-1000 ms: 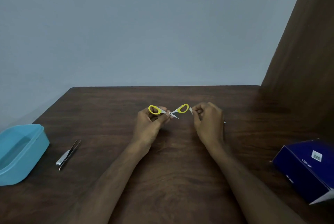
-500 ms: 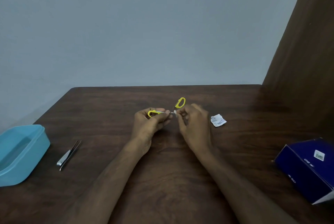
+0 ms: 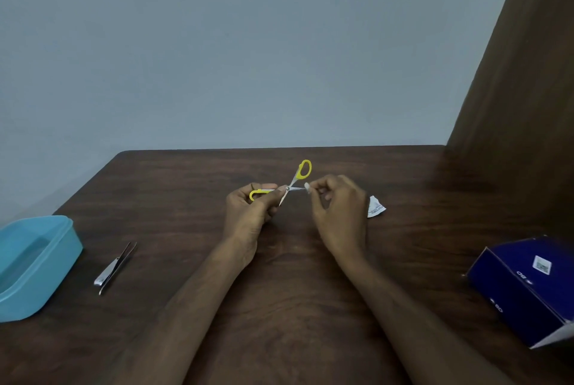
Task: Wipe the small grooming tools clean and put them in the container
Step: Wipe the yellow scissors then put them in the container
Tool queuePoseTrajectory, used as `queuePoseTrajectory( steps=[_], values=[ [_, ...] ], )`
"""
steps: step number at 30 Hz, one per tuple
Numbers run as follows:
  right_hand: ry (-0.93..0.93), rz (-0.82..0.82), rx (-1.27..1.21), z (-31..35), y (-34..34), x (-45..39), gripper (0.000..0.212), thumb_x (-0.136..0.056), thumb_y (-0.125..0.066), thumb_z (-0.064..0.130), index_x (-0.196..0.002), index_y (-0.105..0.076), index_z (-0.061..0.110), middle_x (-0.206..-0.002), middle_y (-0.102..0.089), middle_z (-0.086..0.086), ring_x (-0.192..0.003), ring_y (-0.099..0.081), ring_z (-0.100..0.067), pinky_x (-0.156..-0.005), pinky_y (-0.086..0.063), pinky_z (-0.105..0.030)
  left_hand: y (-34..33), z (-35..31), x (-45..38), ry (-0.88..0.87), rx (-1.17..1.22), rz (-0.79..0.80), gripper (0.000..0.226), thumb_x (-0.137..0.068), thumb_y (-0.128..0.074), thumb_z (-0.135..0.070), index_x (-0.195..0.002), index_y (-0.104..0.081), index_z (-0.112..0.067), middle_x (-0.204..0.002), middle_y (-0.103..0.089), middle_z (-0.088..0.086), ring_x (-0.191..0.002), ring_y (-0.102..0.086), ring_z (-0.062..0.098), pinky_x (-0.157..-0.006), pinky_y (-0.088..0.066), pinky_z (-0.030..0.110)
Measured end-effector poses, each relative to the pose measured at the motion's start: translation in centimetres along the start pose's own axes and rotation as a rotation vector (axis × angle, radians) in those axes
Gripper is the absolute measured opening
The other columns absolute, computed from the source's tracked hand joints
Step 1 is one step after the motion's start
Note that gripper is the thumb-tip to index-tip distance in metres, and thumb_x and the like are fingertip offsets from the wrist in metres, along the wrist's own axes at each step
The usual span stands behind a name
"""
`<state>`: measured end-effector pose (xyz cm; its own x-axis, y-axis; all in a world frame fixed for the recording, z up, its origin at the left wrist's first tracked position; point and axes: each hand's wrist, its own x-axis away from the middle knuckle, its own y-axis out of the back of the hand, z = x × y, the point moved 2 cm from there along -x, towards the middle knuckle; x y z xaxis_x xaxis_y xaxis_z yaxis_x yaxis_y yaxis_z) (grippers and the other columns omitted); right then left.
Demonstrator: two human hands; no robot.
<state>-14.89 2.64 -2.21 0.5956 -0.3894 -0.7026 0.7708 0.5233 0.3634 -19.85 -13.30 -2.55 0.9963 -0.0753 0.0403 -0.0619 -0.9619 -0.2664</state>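
Blue carton (image 3: 528,288) at the right table edge: white letters on its side, likely "BD", plus a small white sticker too small to read. A torn white packet (image 3: 375,207) with fine print, unreadable, lies just right of the right hand.

Small scissors (image 3: 290,186), yellow plastic loop handles, thin steel blades, spread wide open in an X, held above the middle of the dark wood-grain table (image 3: 279,307). Left hand (image 3: 248,213): fingers closed around one yellow loop. Right hand (image 3: 338,210): fingers pinching a small white wipe (image 3: 307,187) at the tip of one blade.

Steel tweezers and what looks like a nail clipper (image 3: 114,267) lie together near the left edge, touching. Beside them a light-blue plastic container (image 3: 37,266), rounded corners, at the left edge.
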Motion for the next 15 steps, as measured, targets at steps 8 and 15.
queuePoseTrajectory(
  steps=[8, 15],
  values=[
    [0.213, 0.092, 0.013, 1.9, -0.5, 1.0, 0.007, -0.092, -0.077, 0.012, -0.088, -0.073, 0.016, -0.088, -0.068, 0.001, -0.082, -0.061, -0.022, -0.071, -0.049, -0.038, 0.0, 0.3, -0.2, -0.027, 0.042, 0.01, 0.014, -0.086, -0.082, 0.004, -0.079, -0.076, -0.008, -0.083, -0.079, 0.009, -0.077, -0.075, 0.017, -0.074, -0.063, 0.023],
    [0.357, 0.242, -0.06, 1.9, -1.3, 1.3, 0.008, -0.088, -0.074, 0.003, -0.091, -0.077, 0.01, -0.087, -0.066, -0.004, -0.084, -0.057, -0.018, -0.077, -0.035, -0.015, 0.1, 0.3, -0.2, -0.055, 0.05, 0.021, 0.006, -0.09, -0.077, 0.004, -0.088, -0.078, -0.001, -0.085, -0.08, 0.012, -0.076, -0.076, 0.016, -0.072, -0.063, 0.025]
  ],
)
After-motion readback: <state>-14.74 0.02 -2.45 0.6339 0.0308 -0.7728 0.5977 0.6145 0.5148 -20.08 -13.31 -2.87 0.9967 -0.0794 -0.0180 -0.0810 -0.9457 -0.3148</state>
